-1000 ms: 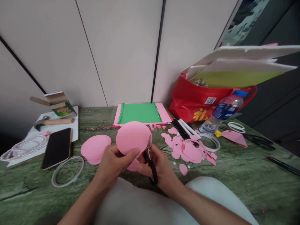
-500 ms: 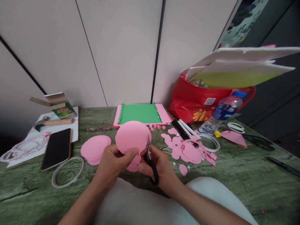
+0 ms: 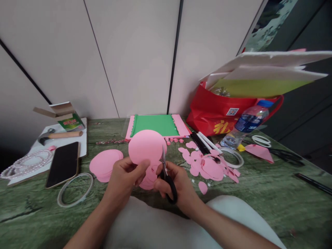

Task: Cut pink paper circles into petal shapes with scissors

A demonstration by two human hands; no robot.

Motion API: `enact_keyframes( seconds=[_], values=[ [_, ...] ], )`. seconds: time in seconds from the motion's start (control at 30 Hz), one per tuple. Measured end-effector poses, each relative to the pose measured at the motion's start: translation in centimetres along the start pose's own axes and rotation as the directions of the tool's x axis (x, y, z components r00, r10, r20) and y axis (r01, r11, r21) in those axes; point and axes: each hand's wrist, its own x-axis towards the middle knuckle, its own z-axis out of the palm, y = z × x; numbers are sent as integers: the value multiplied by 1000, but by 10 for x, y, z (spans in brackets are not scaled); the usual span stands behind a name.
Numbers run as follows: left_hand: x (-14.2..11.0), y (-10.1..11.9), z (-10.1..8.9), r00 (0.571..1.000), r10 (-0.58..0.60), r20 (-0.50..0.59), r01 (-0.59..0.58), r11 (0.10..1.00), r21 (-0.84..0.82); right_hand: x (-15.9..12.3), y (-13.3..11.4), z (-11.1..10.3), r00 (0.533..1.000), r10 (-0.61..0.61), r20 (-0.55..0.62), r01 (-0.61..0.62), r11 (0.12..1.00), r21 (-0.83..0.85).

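Between thumb and fingers, my left hand (image 3: 129, 174) pinches a round pink paper disc (image 3: 146, 147) by its lower edge. My right hand (image 3: 176, 181) is wrapped round the black handles of a pair of scissors (image 3: 171, 188). The blades point upward at the disc's right edge; whether they touch the paper I cannot tell. Behind and below the hands lie more pink paper pieces (image 3: 148, 180), partly hidden. A stack of pink paper discs (image 3: 105, 164) rests left of my left hand. Pink paper scraps (image 3: 211, 167) are heaped to the right.
Left are a phone (image 3: 63, 165), a tape roll (image 3: 60, 200), a hammer (image 3: 66, 135) and bead strings (image 3: 28, 164). Green paper (image 3: 155, 125) lies at the back. On the right stand a red bag (image 3: 207, 112) and a bottle (image 3: 249, 122), near another tape roll (image 3: 241, 162) and pens (image 3: 207, 141).
The pink disc has risen slightly and tilted in my left hand. My right hand with the scissors has shifted a little right, showing more of the pink pieces between the hands.
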Motion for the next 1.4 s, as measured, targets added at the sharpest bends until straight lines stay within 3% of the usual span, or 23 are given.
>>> enact_keyframes(
  seconds=[0.17,0.37,0.7,0.9,1.4],
  values=[
    [1,2,3,995,-53,79,61,994,-96,-1,0,2,1000,21,23,-21,1000,1],
    [0,1,3,998,-66,19,65,997,43,-1,1,6,997,33,68,-33,999,2],
    [0,-2,-2,997,-81,1,79,976,202,0,-7,3,1000,-15,11,15,999,50],
    [0,-1,-1,997,-78,17,73,974,216,1,-3,2,998,-50,33,49,998,47],
    [0,-1,-1,999,-45,4,44,988,149,1,-4,2,1000,-1,14,1,1000,19]
  ],
)
